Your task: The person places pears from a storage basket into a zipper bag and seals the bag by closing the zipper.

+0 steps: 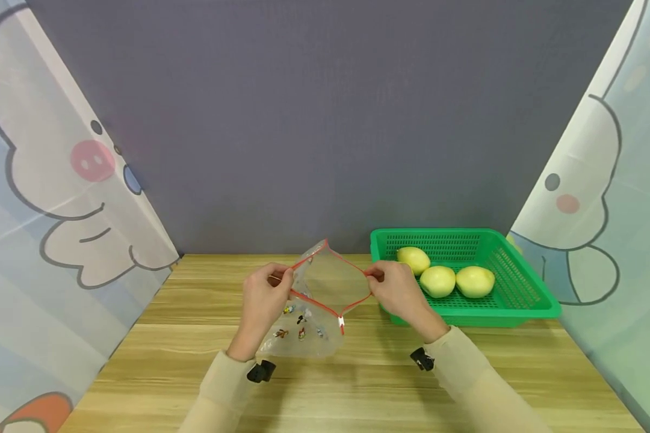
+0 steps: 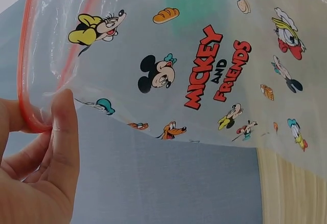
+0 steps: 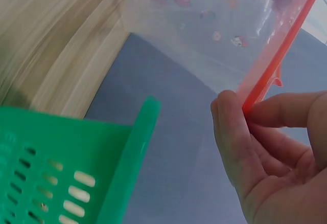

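Note:
A clear zipper bag [image 1: 303, 337] printed with cartoon figures hangs over the table, its red-edged mouth spread into a diamond. My left hand [image 1: 266, 294] pinches the left side of the mouth between thumb and fingers. On the opposite side, my right hand [image 1: 398, 291] pinches the red edge. A white slider [image 1: 341, 322] sits at the near corner of the zipper. In the left wrist view, the left hand [image 2: 46, 157] grips the bag's rim beside the printed film [image 2: 168, 96]. The right wrist view has the right hand's fingers [image 3: 232, 137] on the red strip [image 3: 281, 55].
To the right stands a green perforated basket [image 1: 520, 314] holding several yellow-green round fruits [image 1: 437, 281]. The right hand overlaps its left edge in the head view. A dark grey panel [image 1: 325, 120] rises behind the wooden table [image 1: 157, 361], with cartoon-printed curtains [image 1: 601, 210] on both sides.

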Demonstrator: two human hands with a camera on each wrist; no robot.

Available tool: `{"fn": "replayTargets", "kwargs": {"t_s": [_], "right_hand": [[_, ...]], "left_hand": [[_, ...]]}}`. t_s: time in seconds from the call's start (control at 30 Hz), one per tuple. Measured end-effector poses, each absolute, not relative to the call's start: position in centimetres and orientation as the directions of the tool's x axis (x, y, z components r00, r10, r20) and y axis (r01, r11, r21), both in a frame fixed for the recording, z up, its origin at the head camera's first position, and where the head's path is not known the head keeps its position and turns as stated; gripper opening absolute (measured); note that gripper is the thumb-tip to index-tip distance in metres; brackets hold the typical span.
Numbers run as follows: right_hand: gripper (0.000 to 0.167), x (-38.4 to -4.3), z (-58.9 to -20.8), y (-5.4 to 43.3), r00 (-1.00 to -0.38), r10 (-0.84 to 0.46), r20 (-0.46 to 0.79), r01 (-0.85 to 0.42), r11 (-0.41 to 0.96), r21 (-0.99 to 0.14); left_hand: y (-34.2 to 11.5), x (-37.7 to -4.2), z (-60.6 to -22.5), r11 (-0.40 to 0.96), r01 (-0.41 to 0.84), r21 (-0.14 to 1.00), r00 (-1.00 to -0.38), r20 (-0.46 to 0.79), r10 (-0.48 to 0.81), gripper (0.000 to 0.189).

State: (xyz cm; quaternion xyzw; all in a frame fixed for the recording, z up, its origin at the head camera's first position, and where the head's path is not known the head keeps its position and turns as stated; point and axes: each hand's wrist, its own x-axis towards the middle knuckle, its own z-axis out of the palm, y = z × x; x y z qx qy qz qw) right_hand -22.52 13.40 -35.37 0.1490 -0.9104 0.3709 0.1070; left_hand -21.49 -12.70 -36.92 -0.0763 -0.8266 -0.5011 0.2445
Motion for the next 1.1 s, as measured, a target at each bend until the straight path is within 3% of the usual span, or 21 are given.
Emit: {"fn": "replayTargets", "kwargs": {"t_s": [0.5,0.93,1.1], "right_hand": [[0.018,-23.9,-34.6,15.5,-0.911,-0.327,0.251,-0.411,0.767,-0.493],[0.054,-25.0,-34.9,18.6,-0.909,-0.387,0.155,-0.416,0.855,-0.310],[0.061,-25.8,-35.5,19.8,-0.922,-0.367,0.124,-0.388,0.876,-0.287]], "left_hand": [[-11.9,-22.2,-37.4,0.490,0.358,0.795,-0.871,0.473,-0.131,0.011],[-11.8,-22.4,-37.7,0.493,0.370,0.788,-0.865,0.485,-0.126,0.011],[-11.9,-22.5,-37.8,0.492,0.368,0.789,-0.865,0.484,-0.130,0.011]]}}
